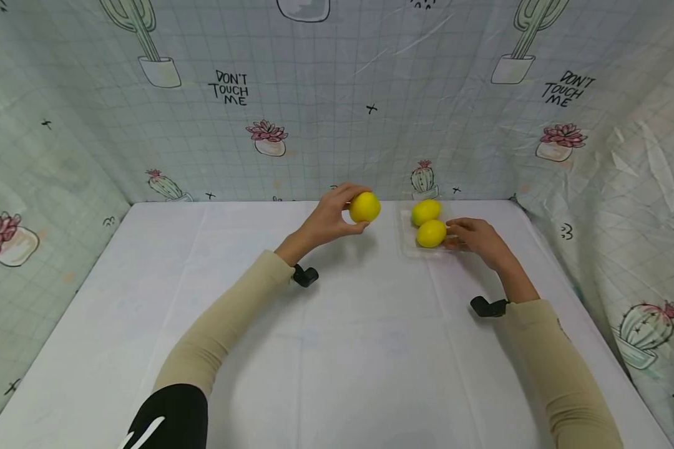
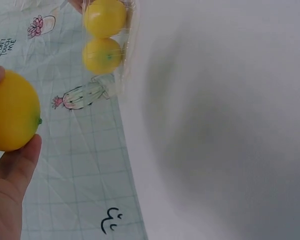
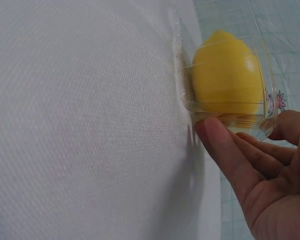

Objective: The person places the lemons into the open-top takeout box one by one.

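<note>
My left hand (image 1: 332, 217) grips a yellow lemon (image 1: 365, 207) between thumb and fingers, raised above the far part of the table. In the left wrist view the held lemon (image 2: 12, 112) shows a small green tip. To its right, a clear plastic container (image 1: 407, 247) stands on the table with two lemons in it, one lemon (image 1: 425, 212) behind the other lemon (image 1: 431, 234). My right hand (image 1: 476, 239) holds the container's right side. The right wrist view shows the thumb (image 3: 217, 131) low against the container wall (image 3: 262, 65) and fingers bent near its edge.
A white cloth covers the table (image 1: 337, 349). Patterned curtain (image 1: 326, 106) with cactus drawings hangs at the back and both sides, close to the container. Black wrist camera mounts (image 1: 306, 276) sit below both wrists.
</note>
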Available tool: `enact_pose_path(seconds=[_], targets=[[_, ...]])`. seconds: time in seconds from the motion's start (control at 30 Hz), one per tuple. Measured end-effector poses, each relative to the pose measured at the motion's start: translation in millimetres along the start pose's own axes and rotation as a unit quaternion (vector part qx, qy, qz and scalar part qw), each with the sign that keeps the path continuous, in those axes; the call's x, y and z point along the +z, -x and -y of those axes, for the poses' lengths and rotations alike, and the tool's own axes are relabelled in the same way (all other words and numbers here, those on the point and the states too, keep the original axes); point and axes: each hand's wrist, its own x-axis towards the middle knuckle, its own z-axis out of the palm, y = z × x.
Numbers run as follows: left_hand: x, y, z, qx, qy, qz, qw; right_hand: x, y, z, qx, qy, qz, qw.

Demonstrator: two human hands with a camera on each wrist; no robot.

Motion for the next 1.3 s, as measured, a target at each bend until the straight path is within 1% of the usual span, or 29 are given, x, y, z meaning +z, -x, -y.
enact_pose_path(seconds=[0.2, 0.37, 0.5, 0.67, 0.77, 1.0, 1.3], targets=[[5.1, -2.4, 0.5, -0.015, 0.005, -0.008, 0.9999, 0.5, 0.8, 0.5, 0.0, -0.003, 0.001, 1.0], [10.9, -8.6, -4.2, -0.015, 0.011, 0.001, 0.9998, 0.2, 1.2, 0.7, -0.002, 0.005, -0.001, 1.0], [16.5, -15.6, -11.1, -0.009, -0.006, 0.01, 0.9999, -0.2, 0.9, 0.7, 0.002, 0.014, -0.004, 1.0], [23.2, -25.3, -16.8, -0.006, -0.033, 0.018, 0.9993, -0.8, 0.3, -0.2, -0.001, 0.01, -0.001, 1.0], [27.1, -31.7, -19.9, -0.015, -0.038, 0.027, 0.9988, -1.1, 0.0, -1.0, -0.006, 0.01, 0.002, 1.0], [37.8, -45.3, -25.6, -0.046, -0.016, 0.048, 0.9977, -0.8, -1.0, -2.0, -0.006, 0.004, 0.003, 1.0], [49.2, -68.1, -26.1, -0.081, -0.021, 0.081, 0.9933, -1.3, -2.6, -1.4, -0.005, 0.003, 0.005, 1.0]])
